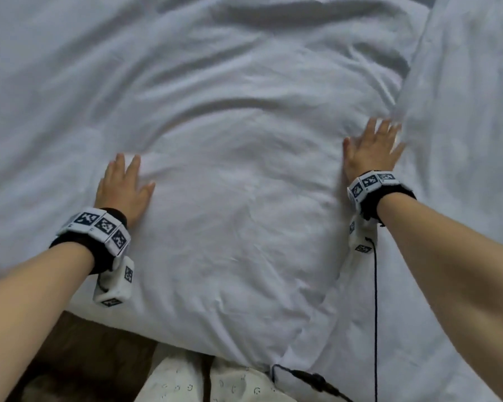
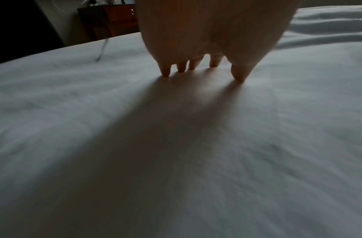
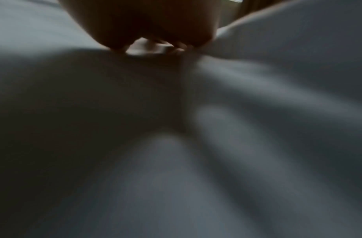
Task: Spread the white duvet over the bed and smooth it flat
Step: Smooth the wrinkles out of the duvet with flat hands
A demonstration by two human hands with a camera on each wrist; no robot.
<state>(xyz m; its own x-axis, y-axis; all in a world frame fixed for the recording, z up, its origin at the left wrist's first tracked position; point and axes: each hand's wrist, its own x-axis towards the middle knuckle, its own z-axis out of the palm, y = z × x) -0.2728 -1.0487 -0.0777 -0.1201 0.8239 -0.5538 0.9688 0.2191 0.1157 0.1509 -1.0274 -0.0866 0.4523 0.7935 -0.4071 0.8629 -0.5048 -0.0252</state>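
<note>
The white duvet (image 1: 238, 169) covers the bed across the whole head view, creased, with a raised fold (image 1: 459, 111) along its right side. My left hand (image 1: 124, 185) lies palm down on the duvet at the left, fingers straight and spread. My right hand (image 1: 373, 146) presses flat on it at the right, its blurred fingertips against the foot of the raised fold. In the left wrist view the left hand's fingertips (image 2: 166, 72) touch the smooth duvet (image 2: 176, 153). The right wrist view is dim and blurred, showing the right hand (image 3: 145, 25) over folds of the duvet (image 3: 257, 120).
The duvet's near edge (image 1: 169, 335) hangs over dark floor (image 1: 70, 358) at the lower left. My patterned white trousers (image 1: 204, 378) stand against the bed. A black cable (image 1: 375, 300) runs down from my right wrist. A dark wooden cabinet (image 2: 113, 22) stands beyond the far bedside.
</note>
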